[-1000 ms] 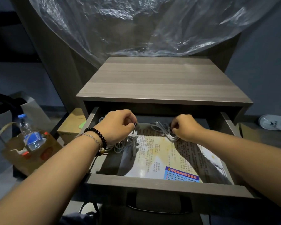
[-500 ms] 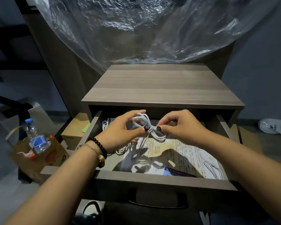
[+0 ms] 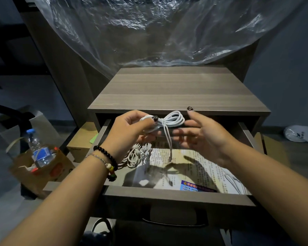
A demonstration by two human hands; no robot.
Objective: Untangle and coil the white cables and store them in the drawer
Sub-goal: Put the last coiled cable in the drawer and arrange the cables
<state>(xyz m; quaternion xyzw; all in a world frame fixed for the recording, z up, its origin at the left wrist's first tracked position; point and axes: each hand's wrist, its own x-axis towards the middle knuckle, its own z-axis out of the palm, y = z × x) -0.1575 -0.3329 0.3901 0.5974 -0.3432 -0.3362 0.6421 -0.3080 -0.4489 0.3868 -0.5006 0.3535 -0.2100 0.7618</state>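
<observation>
- The drawer (image 3: 176, 196) of the wooden nightstand (image 3: 178, 89) stands pulled out, lined with printed paper (image 3: 194, 166).
- Above the drawer's back half, the left hand (image 3: 130, 132) grips a coiled white cable (image 3: 169, 119): its fingers (image 3: 149, 121) curl round the bundle's left loops and knotted middle.
- 1 loose end of that cable hangs down from the knot, its plug (image 3: 170, 158) just above the paper.
- The right hand (image 3: 204, 137) is just beside the coil's right loops, fingers spread and relaxed, grasping nothing; whether a fingertip brushes the loop is hard to tell in the blur.
- Inside the drawer at the left, near the left wrist, lies a bunch of coiled white cables (image 3: 139, 155) on the liner.
- At the drawer's right edge lies another white cable (image 3: 233, 180), thin and partly in shadow.
- On the floor to the left, a brown paper bag (image 3: 43, 173) holds a water bottle (image 3: 38, 151), upright, with a blue cap.
- Clear plastic sheeting (image 3: 149, 29) hangs behind the nightstand.
</observation>
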